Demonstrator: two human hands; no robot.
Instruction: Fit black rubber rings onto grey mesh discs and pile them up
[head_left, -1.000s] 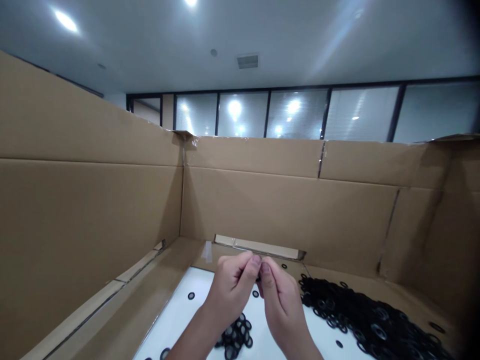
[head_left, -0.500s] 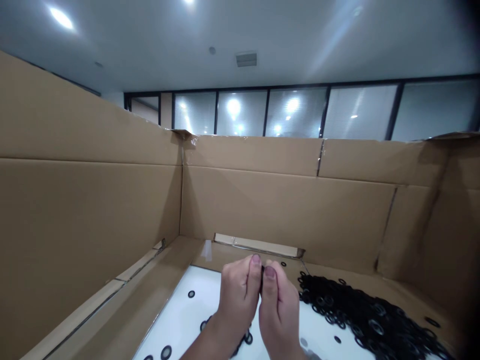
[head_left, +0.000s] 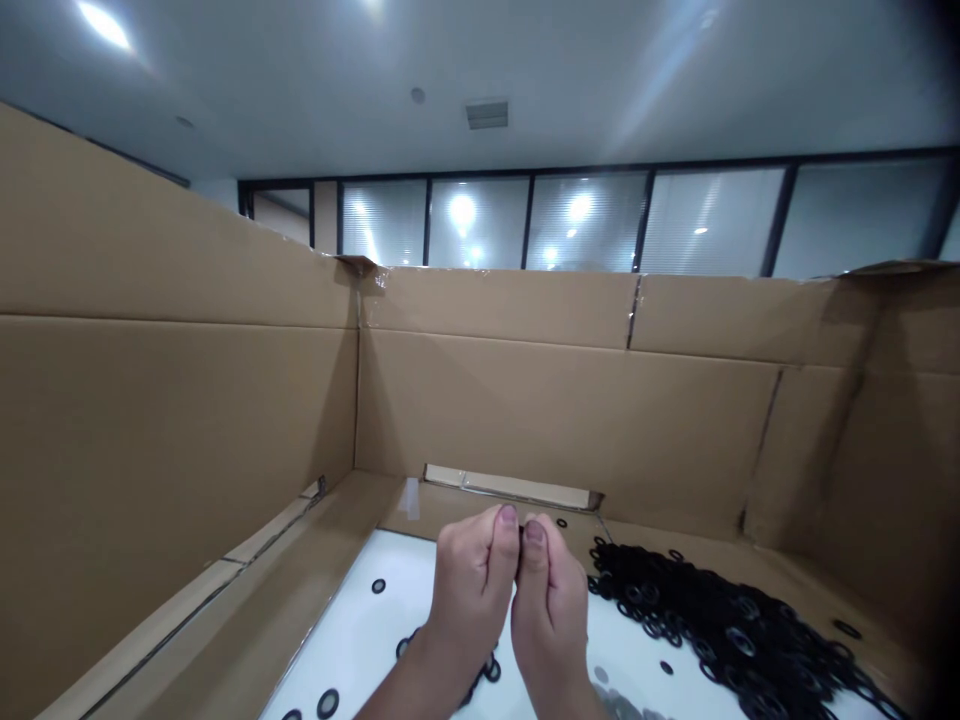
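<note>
My left hand (head_left: 472,565) and my right hand (head_left: 546,590) are side by side above the white board (head_left: 405,560), thumbs up and fingers curled. Between the two thumbs a small dark piece (head_left: 521,541) shows, pinched by both hands; most of it is hidden. To the right lies a large heap of black rings (head_left: 705,610). Single rings rest on the board at the left, such as a small one (head_left: 379,586) and a larger one (head_left: 328,703). More rings lie partly hidden behind my wrists.
Tall cardboard walls (head_left: 487,410) enclose the board at the back, left and right. A cardboard strip (head_left: 510,486) runs along the foot of the back wall. Single rings lie on the cardboard floor, one of them (head_left: 847,628) at the right. Grey round pieces (head_left: 619,704) are near the bottom edge.
The whole view has shifted slightly, so things appear a little further left. My hands remain together with the dark piece between them.
</note>
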